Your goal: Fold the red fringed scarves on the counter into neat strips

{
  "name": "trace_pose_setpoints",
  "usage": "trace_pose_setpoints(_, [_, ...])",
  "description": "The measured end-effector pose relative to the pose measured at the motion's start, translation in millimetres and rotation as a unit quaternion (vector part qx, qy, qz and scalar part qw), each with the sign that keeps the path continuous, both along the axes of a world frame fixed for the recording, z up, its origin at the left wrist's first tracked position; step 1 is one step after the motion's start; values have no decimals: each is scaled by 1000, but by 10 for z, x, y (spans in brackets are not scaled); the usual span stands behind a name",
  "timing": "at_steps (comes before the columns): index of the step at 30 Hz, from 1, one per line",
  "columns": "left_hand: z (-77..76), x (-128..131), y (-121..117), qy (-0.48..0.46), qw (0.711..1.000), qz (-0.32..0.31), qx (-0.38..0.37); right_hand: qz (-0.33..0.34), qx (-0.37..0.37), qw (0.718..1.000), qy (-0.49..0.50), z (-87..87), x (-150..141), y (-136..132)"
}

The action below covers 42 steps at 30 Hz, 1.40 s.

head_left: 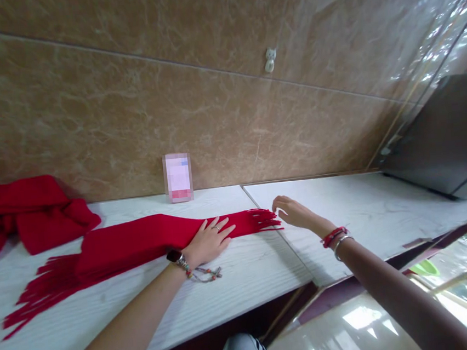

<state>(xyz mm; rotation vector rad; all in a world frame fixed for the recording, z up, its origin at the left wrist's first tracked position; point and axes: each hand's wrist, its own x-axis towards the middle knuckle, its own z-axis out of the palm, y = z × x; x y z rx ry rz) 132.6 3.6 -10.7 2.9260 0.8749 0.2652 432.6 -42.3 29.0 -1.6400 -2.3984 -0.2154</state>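
Note:
A red fringed scarf (132, 240) lies lengthwise on the white wood-grain counter, folded into a long narrow strip. Longer tassels spread from its left end and a shorter fringe (266, 220) from its right end. Spread flat, with fingers apart, my left hand (210, 240) presses on the scarf right of its middle. My right hand (293, 212) is at the tips of the right fringe, its fingers loosely bent and the thumb apart from them. Whether it touches the strands is hard to see.
More red cloth (43, 212) lies heaped at the far left. Against the brown tiled wall (211, 116) stands a small blurred-out pink and white item (178, 177). A dark grey appliance (440, 133) occupies the counter's right end. The counter (243, 273) has a seam and a front edge.

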Motion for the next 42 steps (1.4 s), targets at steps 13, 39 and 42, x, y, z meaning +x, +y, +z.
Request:
trace_pose_setpoints(13, [258,-71,-86,35,992,37,111,149,9,985,88,-232,-818,-3])
trace_pose_setpoints(39, [296,-135,-145,32,990,-80,116,131,64,989,-5,-409,-825,-202])
trace_pose_setpoints(42, [280,-118,-146,25,990,-81,110,124,51,991,-5,-376,-839,-218])
